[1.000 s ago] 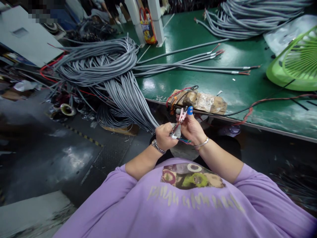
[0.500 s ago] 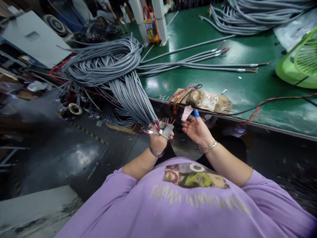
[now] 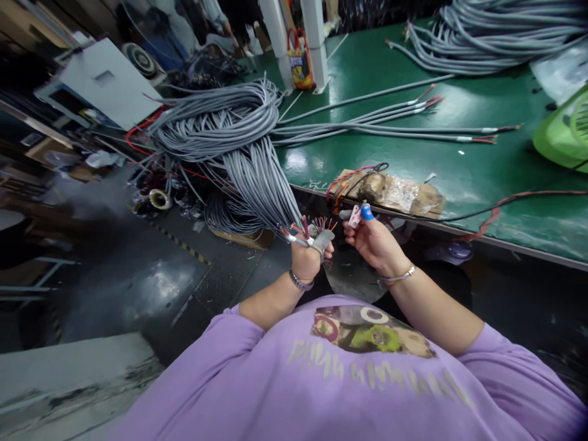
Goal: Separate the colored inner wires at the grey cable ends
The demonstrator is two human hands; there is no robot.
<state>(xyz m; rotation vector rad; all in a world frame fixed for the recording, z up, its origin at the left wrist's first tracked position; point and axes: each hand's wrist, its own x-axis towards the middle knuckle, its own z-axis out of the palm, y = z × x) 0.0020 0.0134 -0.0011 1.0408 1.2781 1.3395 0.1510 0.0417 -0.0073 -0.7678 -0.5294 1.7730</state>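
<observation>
Compared w/ a sec ago, the hands have been pulled apart. The left hand (image 3: 307, 260) is closed in a fist around the ends of a bunch of gray cables (image 3: 271, 196), w/ the stripped colored wire tips (image 3: 316, 225) fanned out just above the fist. The small pink clip (image 3: 354, 216) was pressed against the wires before; now it's been lifted off and is pinched in the right hand (image 3: 376, 245), fingers together on it, blue-taped fingertip (image 3: 366, 212) right beside it. Prob means one wire has been checked and the next one is being lined up. The cables are draped off the green surface (image 3: 413, 165), near the cardboard pad (image 3: 399, 193) at its edge.
</observation>
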